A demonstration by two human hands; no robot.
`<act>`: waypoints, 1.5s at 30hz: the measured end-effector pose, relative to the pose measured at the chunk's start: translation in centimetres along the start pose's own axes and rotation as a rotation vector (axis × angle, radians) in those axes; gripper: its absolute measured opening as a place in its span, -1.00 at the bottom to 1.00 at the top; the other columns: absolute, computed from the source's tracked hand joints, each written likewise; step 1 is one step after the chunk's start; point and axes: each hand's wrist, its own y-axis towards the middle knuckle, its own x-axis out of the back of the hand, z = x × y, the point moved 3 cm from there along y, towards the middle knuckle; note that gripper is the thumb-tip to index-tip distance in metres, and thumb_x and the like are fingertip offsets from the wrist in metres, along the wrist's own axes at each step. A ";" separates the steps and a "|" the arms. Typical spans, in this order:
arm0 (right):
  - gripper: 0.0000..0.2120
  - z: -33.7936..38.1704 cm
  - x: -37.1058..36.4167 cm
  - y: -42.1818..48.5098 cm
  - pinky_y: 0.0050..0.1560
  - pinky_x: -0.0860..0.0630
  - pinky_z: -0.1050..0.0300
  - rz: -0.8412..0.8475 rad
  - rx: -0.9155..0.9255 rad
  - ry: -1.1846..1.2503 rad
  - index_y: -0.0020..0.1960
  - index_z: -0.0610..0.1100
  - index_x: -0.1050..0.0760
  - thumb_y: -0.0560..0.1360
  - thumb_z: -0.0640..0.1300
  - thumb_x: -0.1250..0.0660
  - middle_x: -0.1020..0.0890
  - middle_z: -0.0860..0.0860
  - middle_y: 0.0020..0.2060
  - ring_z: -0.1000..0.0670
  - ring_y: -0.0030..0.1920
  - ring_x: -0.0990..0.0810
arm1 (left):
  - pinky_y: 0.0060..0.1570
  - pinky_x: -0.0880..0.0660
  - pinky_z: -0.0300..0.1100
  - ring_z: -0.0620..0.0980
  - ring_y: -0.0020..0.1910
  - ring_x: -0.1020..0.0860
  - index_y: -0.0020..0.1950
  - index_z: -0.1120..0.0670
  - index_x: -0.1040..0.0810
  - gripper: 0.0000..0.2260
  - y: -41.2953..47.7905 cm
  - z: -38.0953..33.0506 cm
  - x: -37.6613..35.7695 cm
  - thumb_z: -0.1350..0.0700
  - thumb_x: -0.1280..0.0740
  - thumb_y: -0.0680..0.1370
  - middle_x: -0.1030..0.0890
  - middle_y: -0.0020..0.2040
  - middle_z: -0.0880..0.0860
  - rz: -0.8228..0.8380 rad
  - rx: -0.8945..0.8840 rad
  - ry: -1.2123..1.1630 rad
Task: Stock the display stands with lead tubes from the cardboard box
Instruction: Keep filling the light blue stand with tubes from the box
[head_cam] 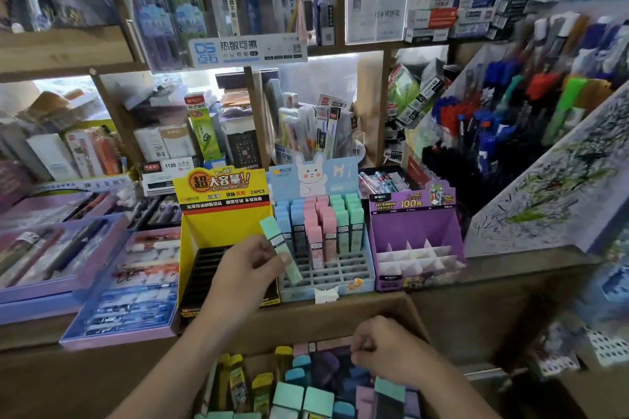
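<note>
Nearest: right hand (pixel 384 349) curled down in the cardboard box (pixel 417 318) among loose lead tubes (pixel 318 401), grip unclear. Farther left: left hand (pixel 253 265) pinched round a mint tube (pixel 280 250), tilted, just before the blue rabbit stand (pixel 325 277). Risks missing a free front slot, or knocking over standing tubes if lowered aslant. Flanking: yellow stand (pixel 221 211) and purple stand (pixel 413 231).

The light is bright and even. More light shines in from behind the shelves (pixel 218 54), so the gaps there look white and washed out. Shadows are soft. The middle is fairly sharp. The edges bend and look smeared, most of all the pens (pixel 531 102) on the right. The top corners are blurry too.
</note>
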 end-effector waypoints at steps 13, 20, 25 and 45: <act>-0.95 0.4 0.4 -0.5 0.00 -0.57 0.19 0.019 0.030 0.010 -0.02 -0.02 -0.67 0.54 -0.07 -0.44 -0.69 0.12 -0.08 0.13 -0.03 -0.64 | -0.38 -0.42 -0.44 -0.26 -0.37 -0.55 -0.14 -0.06 -0.64 -0.93 4.0 -5.8 -3.2 0.07 -0.49 0.51 -0.65 -0.31 -0.19 0.153 -0.223 0.059; -0.94 0.2 0.4 -0.6 0.02 -0.55 0.21 0.019 0.044 0.044 0.00 0.00 -0.65 0.53 -0.07 -0.44 -0.65 0.14 -0.01 0.14 0.01 -0.63 | -0.29 -0.43 -0.24 -0.16 -0.34 -0.51 -0.16 0.03 -0.66 -0.88 6.7 -8.3 -5.0 0.01 -0.45 0.50 -0.69 -0.24 0.00 0.282 -0.291 0.304; -0.92 0.2 0.5 -0.7 0.11 -0.59 0.11 0.027 0.072 0.036 0.03 -0.05 -0.65 0.55 -0.09 -0.43 -0.64 0.11 0.02 0.09 0.05 -0.63 | -0.35 -0.39 -0.33 -0.17 -0.34 -0.49 -0.18 0.10 -0.64 -0.83 7.7 -8.7 -6.2 0.01 -0.45 0.50 -0.60 -0.25 -0.03 0.325 -0.327 0.458; -0.87 0.4 0.6 -1.1 0.09 -0.57 0.16 -0.003 0.083 0.033 0.09 -0.06 -0.64 0.57 -0.07 -0.41 -0.63 0.08 0.11 0.10 0.07 -0.62 | -0.05 -0.41 -0.05 0.10 -0.06 -0.44 -0.03 0.05 -0.64 -0.82 8.5 -8.6 -8.4 -0.02 -0.46 0.45 -0.48 -0.15 0.02 0.258 -0.517 0.680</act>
